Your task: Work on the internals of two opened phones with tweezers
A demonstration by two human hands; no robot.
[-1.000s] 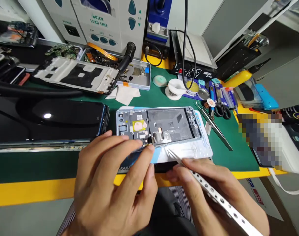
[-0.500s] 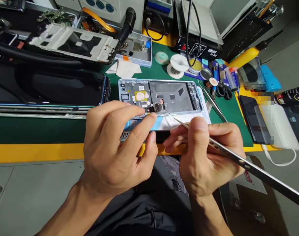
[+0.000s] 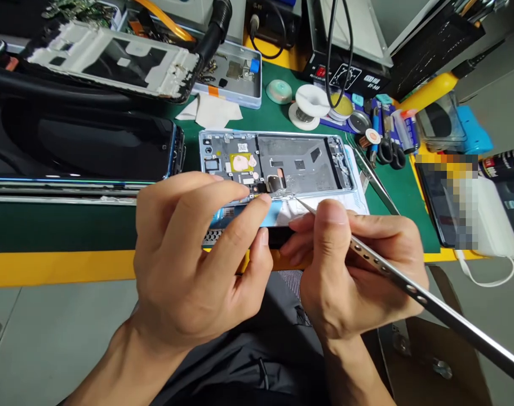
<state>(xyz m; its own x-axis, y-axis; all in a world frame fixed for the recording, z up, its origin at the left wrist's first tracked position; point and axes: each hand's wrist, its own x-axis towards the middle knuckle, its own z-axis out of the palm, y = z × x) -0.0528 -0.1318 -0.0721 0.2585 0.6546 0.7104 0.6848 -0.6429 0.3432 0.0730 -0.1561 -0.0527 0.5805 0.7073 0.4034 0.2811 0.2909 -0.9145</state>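
An opened phone frame lies on a white and blue box, its inside facing up with metal plating, a yellow patch and pinkish pads showing. My left hand is curled over its near edge; two fingertips press there, hiding part of the lower left rim. In my right hand is a pair of slim steel tweezers with holes along the handle. Their pointed tip meets the frame's near edge, right of my left fingertips. Whether the tip touches the metal is too fine to tell.
A dark phone lies left on the green mat. Behind are a parts tray, a white tissue, a solder spool and a black control box. Second tweezers and scissors lie right.
The tweezers' tip has moved slightly left and up to the frame's near edge. My left fingertips stay on the frame. The whole view has shifted a little.
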